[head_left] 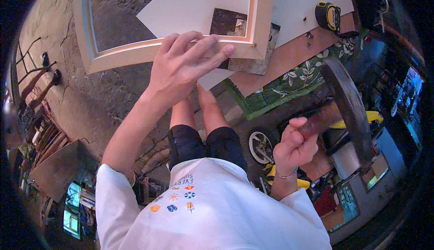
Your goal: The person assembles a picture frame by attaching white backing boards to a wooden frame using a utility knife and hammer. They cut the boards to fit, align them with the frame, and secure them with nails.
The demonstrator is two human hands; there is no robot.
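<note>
A pale wooden frame (pixel 122 58) with a white inner edge lies across the upper part of the view. My left hand (pixel 183 67) grips its near rail close to the right corner, fingers laid over the top and thumb out of sight. Beneath that corner is a worn, dark flat plate (pixel 266 53). Off to the right, my right hand (pixel 296 146) is closed round the handle of a mallet. The mallet (pixel 348 110) has a long dark head, blurred by motion, raised apart from the frame.
A white board (pixel 298 1) and a brown board (pixel 257 80) lie over a green patterned cloth (pixel 289 85). A black and yellow tape measure (pixel 327 17) rests at the right. A yellow motorbike (pixel 271 173) stands right of my legs. Another person's legs (pixel 34 87) show at far left.
</note>
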